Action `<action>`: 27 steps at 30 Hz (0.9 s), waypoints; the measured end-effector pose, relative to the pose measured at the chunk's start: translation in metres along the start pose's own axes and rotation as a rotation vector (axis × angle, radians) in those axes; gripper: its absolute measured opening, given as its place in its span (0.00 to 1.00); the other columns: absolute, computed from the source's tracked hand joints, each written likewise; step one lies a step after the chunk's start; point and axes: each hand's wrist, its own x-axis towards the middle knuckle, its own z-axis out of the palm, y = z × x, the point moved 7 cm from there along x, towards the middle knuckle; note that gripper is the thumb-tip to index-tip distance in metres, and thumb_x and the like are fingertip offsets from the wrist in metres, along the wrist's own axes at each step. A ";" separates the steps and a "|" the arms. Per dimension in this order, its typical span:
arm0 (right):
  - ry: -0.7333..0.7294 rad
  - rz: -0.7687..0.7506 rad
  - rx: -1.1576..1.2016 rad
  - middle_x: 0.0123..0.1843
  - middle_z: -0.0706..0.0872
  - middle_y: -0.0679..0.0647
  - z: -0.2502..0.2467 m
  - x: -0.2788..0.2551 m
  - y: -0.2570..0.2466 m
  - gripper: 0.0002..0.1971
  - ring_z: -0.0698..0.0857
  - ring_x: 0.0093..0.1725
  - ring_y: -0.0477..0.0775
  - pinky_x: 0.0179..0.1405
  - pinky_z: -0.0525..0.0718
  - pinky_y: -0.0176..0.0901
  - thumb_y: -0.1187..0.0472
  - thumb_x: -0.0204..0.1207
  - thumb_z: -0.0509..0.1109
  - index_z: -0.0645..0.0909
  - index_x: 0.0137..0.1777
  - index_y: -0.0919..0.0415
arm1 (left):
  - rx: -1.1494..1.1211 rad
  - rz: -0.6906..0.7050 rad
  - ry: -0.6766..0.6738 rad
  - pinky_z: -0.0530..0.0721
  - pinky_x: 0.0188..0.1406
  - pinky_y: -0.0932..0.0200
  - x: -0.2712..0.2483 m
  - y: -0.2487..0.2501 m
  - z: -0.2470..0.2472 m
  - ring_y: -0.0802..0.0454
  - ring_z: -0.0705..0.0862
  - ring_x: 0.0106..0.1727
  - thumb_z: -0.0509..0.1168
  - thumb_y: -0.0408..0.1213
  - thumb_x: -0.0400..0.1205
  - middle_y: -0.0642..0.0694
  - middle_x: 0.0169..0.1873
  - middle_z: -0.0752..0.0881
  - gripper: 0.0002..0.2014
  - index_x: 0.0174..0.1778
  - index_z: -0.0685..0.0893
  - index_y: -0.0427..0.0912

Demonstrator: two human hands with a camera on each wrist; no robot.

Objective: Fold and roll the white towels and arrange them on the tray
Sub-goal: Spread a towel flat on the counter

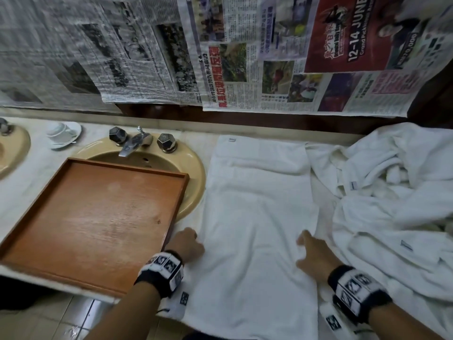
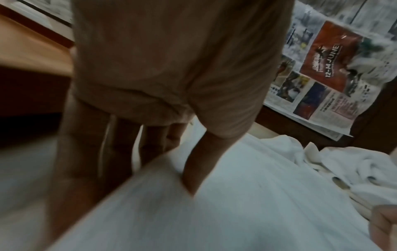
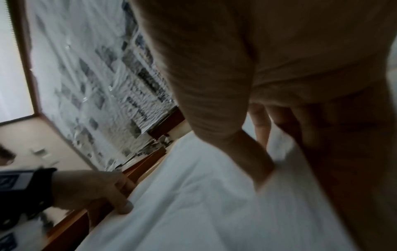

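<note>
Two hands' fingers (image 1: 305,235) on towel (image 1: 255,217) edges

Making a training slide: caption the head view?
Both hands, left hand and right hand, grip a flat towel's edges beside an empty tray.
</note>
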 end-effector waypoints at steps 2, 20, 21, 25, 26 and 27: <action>-0.054 0.007 -0.099 0.62 0.78 0.55 0.007 -0.011 0.001 0.24 0.82 0.53 0.53 0.54 0.84 0.45 0.53 0.73 0.72 0.65 0.64 0.53 | 0.006 -0.017 -0.087 0.89 0.48 0.52 -0.006 -0.010 0.005 0.41 0.87 0.51 0.71 0.47 0.70 0.40 0.54 0.85 0.21 0.54 0.79 0.39; 0.059 -0.200 -0.506 0.79 0.12 0.58 0.044 0.001 -0.037 0.53 0.16 0.80 0.59 0.82 0.29 0.66 0.18 0.65 0.29 0.17 0.81 0.51 | 0.374 0.145 0.130 0.82 0.55 0.51 -0.023 0.020 -0.011 0.40 0.81 0.65 0.63 0.42 0.82 0.41 0.66 0.78 0.25 0.74 0.66 0.39; 0.070 -0.209 -0.506 0.79 0.12 0.58 0.045 -0.002 -0.039 0.53 0.15 0.79 0.59 0.82 0.29 0.66 0.18 0.67 0.32 0.16 0.81 0.51 | 0.431 0.186 0.217 0.83 0.57 0.49 -0.027 0.029 -0.012 0.39 0.79 0.68 0.62 0.43 0.83 0.39 0.69 0.75 0.28 0.77 0.63 0.38; 0.229 -0.254 -0.431 0.83 0.17 0.57 0.030 0.002 -0.066 0.52 0.18 0.81 0.58 0.82 0.29 0.65 0.22 0.76 0.46 0.22 0.84 0.52 | 0.500 0.449 0.350 0.72 0.74 0.35 -0.028 0.081 0.003 0.32 0.61 0.83 0.58 0.51 0.85 0.33 0.83 0.58 0.36 0.86 0.54 0.40; 0.242 -0.254 -0.428 0.83 0.17 0.57 0.029 0.005 -0.071 0.51 0.19 0.82 0.58 0.82 0.29 0.65 0.23 0.77 0.46 0.22 0.84 0.52 | 0.541 0.501 0.304 0.64 0.79 0.30 -0.026 0.089 0.014 0.31 0.52 0.86 0.57 0.54 0.86 0.32 0.86 0.49 0.39 0.88 0.49 0.40; 0.230 -0.252 -0.440 0.83 0.17 0.57 0.033 0.008 -0.072 0.50 0.19 0.82 0.58 0.82 0.29 0.65 0.24 0.78 0.46 0.23 0.84 0.52 | 0.582 0.534 0.253 0.57 0.81 0.27 -0.023 0.091 0.026 0.31 0.44 0.88 0.55 0.56 0.87 0.32 0.87 0.41 0.41 0.89 0.44 0.41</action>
